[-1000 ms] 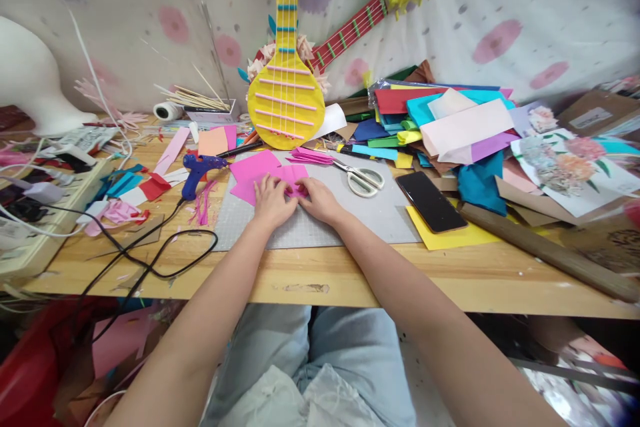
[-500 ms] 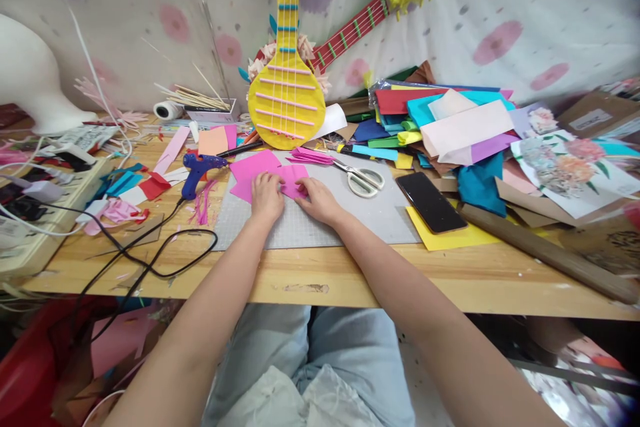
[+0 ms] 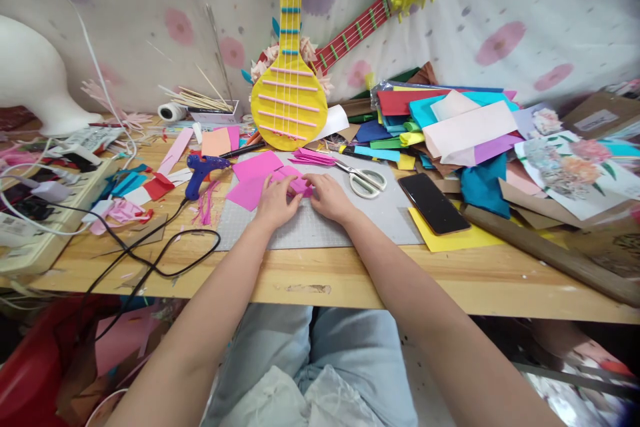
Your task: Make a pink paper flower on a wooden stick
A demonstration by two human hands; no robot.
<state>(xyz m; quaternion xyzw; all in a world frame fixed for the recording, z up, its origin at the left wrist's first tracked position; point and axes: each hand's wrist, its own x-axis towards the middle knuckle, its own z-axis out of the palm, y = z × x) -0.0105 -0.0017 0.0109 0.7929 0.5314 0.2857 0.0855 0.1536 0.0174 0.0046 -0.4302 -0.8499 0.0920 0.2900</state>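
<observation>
Between my hands is a piece of magenta paper [image 3: 299, 185], its creased part just above the grey cutting mat [image 3: 340, 227]. My left hand [image 3: 277, 203] pinches its left side with thumb and fingers. At its right edge my right hand [image 3: 329, 197] grips with bent fingers. Flat magenta sheets [image 3: 255, 167] lie behind and left of my left hand. A small stack of folded magenta pieces [image 3: 314, 157] sits at the mat's back edge. White-handled scissors [image 3: 367, 181] rest to the right of my right hand.
A blue glue gun [image 3: 201, 173] with a black cord [image 3: 175, 273] lies on the left. A phone [image 3: 431, 203] rests on yellow paper at right, near a wooden stick [image 3: 545, 253]. Coloured paper [image 3: 465, 120] is heaped behind it. A yellow paper lute [image 3: 289, 107] stands at the back.
My hands have lifted a little with the magenta paper between them, which lay flatter before. The left thumb now shows spread toward the right hand. The view has shifted slightly.
</observation>
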